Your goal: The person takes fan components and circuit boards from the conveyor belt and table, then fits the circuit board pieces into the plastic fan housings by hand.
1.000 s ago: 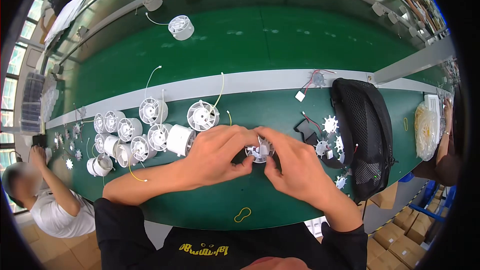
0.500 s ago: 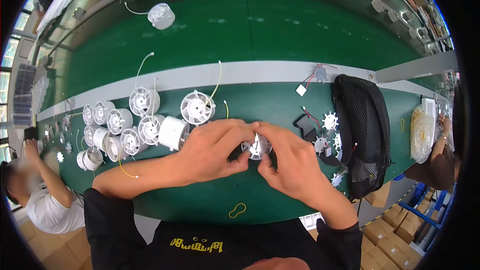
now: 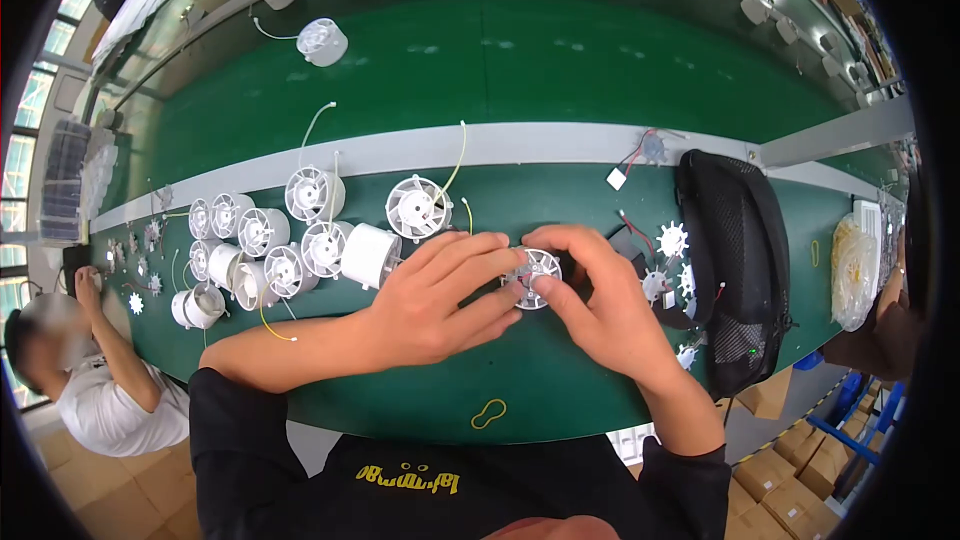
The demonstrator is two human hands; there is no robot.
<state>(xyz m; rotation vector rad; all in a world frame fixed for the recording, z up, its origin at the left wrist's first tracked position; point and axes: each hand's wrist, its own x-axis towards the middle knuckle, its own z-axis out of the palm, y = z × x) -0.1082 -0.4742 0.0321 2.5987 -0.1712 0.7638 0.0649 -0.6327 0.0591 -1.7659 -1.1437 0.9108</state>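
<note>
Between my hands is a small white round fan unit, its spoked face turned up toward me. My right hand grips it from the right, thumb pressed near the hub and fingers curled over the far rim. My left hand closes on the left side of the same fan unit, fingertips at its edge; the palm side is hidden. Just left of my left hand, a white cylinder-shaped fan unit lies on its side. Behind it stands another fan unit with a pale cable.
Several white fan units cluster at the left. To the right lie white star-shaped impellers and a black mesh bag. A yellow rubber band lies near the front edge. People sit at both sides; one person's arm rests at far left.
The fan unit has been turned in my hands, so its spoked face shows more. My right thumb has moved onto that face, and my left fingers have straightened along its side. The whole view has shifted slightly.
</note>
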